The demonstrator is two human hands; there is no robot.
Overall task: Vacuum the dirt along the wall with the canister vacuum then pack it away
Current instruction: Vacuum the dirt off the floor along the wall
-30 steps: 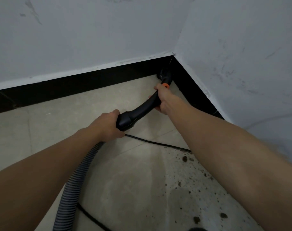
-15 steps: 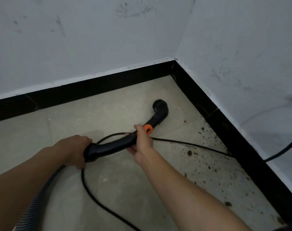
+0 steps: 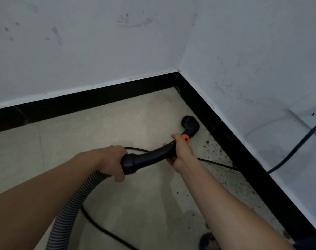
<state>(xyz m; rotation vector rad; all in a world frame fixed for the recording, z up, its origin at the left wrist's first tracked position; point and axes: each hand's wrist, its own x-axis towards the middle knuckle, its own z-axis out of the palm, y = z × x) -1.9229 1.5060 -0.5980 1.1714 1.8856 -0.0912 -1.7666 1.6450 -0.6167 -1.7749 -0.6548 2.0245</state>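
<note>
Evidently at the vacuuming step, a curved black vacuum handle (image 3: pixel 150 156) is held low over a beige tiled floor (image 3: pixel 117 127) in a room corner, seen from above. Its rear end, where a grey ribbed hose (image 3: pixel 70 210) joins, is gripped by the left hand (image 3: pixel 110 159) with fingers curled round it. The front end, just behind an orange collar (image 3: pixel 185 137), is clasped by the right hand (image 3: pixel 180 150). A round black brush nozzle (image 3: pixel 189 124) is pointed down just beside the black skirting board (image 3: pixel 243 150) of the right-hand wall (image 3: pixel 261 69); whether it touches the tile cannot be told. Dark crumbs of dirt (image 3: pixel 212 147) are scattered along that skirting, from just beside the nozzle back towards the viewer, so most of the strip is judged uncleaned. A thin black power cord (image 3: pixel 215 162) is laid across the floor under the handle and through the dirt. For the next move, the nozzle would need to be drawn along the skirting towards the viewer, low and close to the board, with the cord kept out of the brush. Packing away is not yet begun, and the canister is not in view.
</note>
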